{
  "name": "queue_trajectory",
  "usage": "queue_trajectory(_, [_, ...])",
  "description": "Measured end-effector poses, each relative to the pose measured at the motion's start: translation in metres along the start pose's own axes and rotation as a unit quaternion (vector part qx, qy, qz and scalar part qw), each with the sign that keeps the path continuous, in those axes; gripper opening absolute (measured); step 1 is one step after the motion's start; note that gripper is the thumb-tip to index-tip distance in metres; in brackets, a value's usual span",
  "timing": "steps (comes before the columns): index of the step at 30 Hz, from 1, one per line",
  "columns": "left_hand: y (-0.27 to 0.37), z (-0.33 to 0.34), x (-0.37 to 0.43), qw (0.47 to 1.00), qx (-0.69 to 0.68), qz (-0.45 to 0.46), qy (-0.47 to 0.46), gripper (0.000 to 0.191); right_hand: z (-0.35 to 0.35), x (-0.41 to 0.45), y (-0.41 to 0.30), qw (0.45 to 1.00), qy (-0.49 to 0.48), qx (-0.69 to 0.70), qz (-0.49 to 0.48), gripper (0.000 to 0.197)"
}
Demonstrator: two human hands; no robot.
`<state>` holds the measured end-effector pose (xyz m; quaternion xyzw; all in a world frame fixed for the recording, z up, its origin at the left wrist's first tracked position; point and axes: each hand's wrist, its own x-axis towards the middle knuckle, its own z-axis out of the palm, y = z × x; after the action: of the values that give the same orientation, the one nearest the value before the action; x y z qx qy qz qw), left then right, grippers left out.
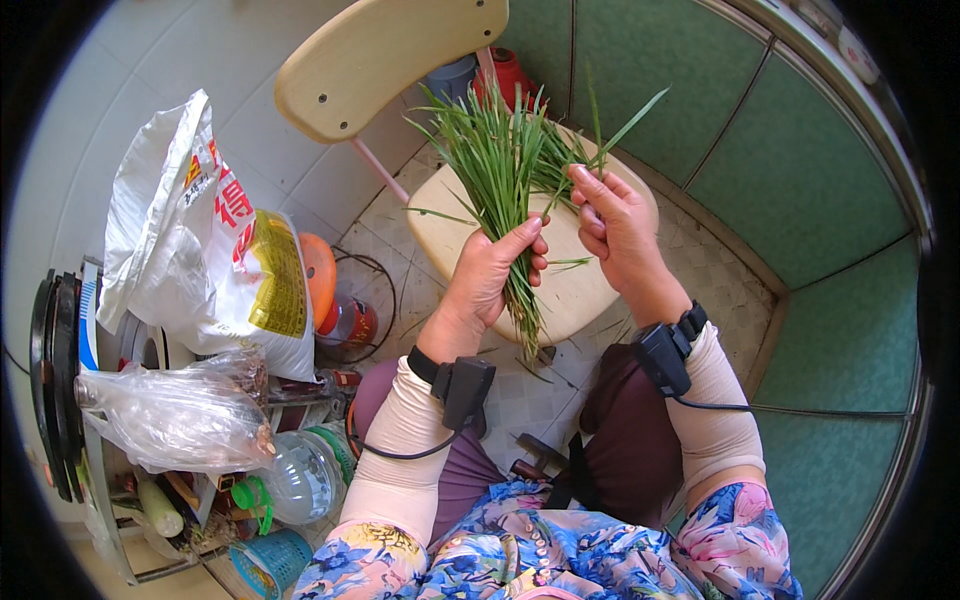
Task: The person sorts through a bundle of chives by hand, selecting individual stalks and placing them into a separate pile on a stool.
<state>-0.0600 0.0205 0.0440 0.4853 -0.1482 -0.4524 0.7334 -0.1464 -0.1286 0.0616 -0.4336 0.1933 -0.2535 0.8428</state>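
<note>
My left hand (504, 271) is closed around a thick bundle of green garlic chives (499, 161), near their pale cut ends. The leaves fan out away from me over the chair seat (442, 217). Just to the right, my right hand (611, 210) pinches a few loose blades (630, 127) between thumb and fingers. Behind both hands, a further pile of chives (551, 157) lies on the seat, partly hidden by the bundle. A short loose piece (568, 262) rests on the seat between my wrists.
A white woven sack (172, 247) and a clear plastic bag (172, 412) sit on a metal rack (112, 517) at left. Near it stand a large plastic bottle (300, 476) and a blue basket (271, 562). Green cabinet doors (817, 172) border the right. Leaf scraps litter the tiled floor.
</note>
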Motion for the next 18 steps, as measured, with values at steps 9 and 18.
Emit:
queue_trajectory(9, [-0.0016, -0.0011, -0.0008, 1.000, 0.012, 0.014, 0.012, 0.027, 0.0016, -0.0016, 0.0070, 0.997, -0.036, -0.058, 0.047, 0.020])
queue_trajectory(18, [0.0032, 0.0024, -0.0030, 0.998, 0.038, 0.019, 0.037, 0.029, 0.0047, -0.0030, 0.0075, 0.996, -0.033, -0.068, 0.053, 0.012])
